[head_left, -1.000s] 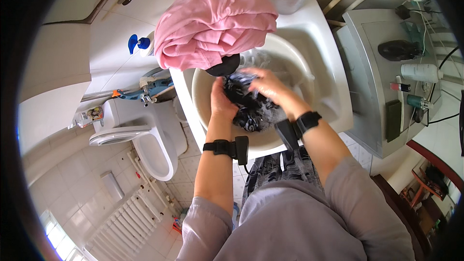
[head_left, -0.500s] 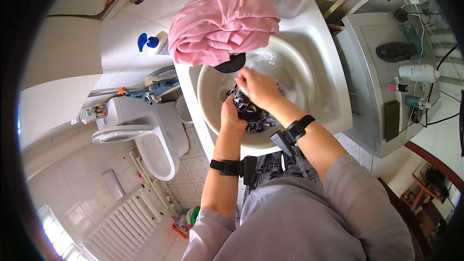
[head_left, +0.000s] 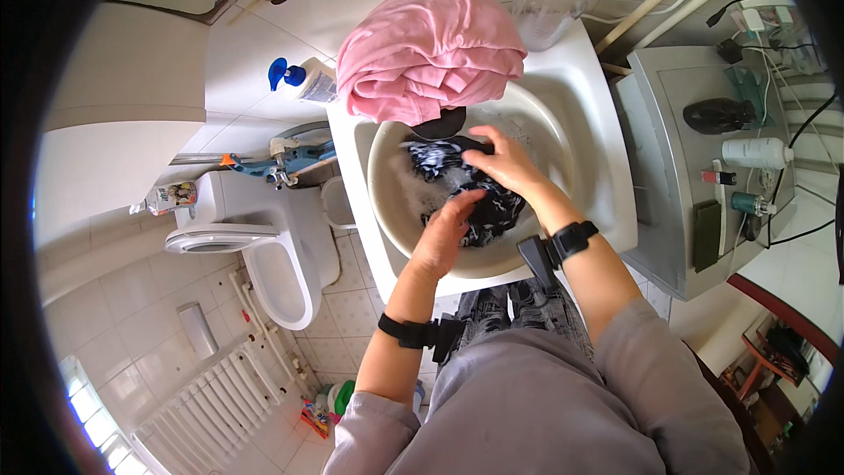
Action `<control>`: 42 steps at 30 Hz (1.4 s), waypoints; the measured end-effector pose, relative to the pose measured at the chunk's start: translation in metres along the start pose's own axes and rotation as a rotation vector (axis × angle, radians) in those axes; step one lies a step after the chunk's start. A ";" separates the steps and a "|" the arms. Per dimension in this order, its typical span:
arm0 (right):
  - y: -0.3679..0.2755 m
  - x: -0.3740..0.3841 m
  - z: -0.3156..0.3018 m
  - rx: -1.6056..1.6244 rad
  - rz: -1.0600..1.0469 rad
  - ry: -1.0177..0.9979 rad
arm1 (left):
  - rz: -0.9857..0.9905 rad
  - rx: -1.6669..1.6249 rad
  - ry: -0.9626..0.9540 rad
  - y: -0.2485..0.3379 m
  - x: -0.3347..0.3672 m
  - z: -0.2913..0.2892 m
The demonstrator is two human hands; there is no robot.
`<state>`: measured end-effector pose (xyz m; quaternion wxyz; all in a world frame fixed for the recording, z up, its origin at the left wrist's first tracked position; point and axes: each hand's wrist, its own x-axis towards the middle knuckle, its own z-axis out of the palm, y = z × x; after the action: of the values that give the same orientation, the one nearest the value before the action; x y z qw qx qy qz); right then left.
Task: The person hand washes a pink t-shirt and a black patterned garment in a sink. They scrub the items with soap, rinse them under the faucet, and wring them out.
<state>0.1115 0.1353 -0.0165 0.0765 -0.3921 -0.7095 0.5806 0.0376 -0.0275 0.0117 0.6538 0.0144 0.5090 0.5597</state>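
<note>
On my feed, the black-and-white cloth [head_left: 485, 227] lies bunched in sudsy water inside the round cream basin [head_left: 380, 202], set in the white sink [head_left: 617, 180]. I see the left hand [head_left: 442, 236] low over it, fingers extended and loosely parted; the right hand [head_left: 512, 164] above, thumb and fingers spread wide. Pink fabric [head_left: 431, 53] sits bundled beyond.

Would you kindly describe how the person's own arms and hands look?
The left hand and right hand wear no gloves. A black strap, bearing a dark, boxy device, circles the left forearm; a matching strap and device sit on the right. Grey sleeves leave both forearms otherwise uncovered.
</note>
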 end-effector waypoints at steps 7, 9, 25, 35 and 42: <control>0.028 -0.013 0.038 -0.629 0.058 -0.171 | 0.048 -0.166 0.440 0.027 0.043 -0.042; 0.044 0.005 0.021 -0.452 -0.010 -0.169 | 0.066 -0.300 0.462 0.031 0.051 -0.049; -0.054 -0.038 0.057 -0.278 -0.363 0.095 | 0.203 -0.415 0.107 0.007 0.079 -0.063; 0.030 0.017 0.016 -0.238 0.103 0.453 | 0.218 0.114 0.570 0.032 0.062 -0.026; 0.062 0.007 0.010 -0.479 -0.196 0.080 | -0.038 -0.027 0.370 0.019 0.076 -0.070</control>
<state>0.1301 0.1330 -0.0770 0.0653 -0.3511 -0.8576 0.3700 -0.0350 -0.0019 -0.0602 0.5597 -0.1070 0.6132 0.5471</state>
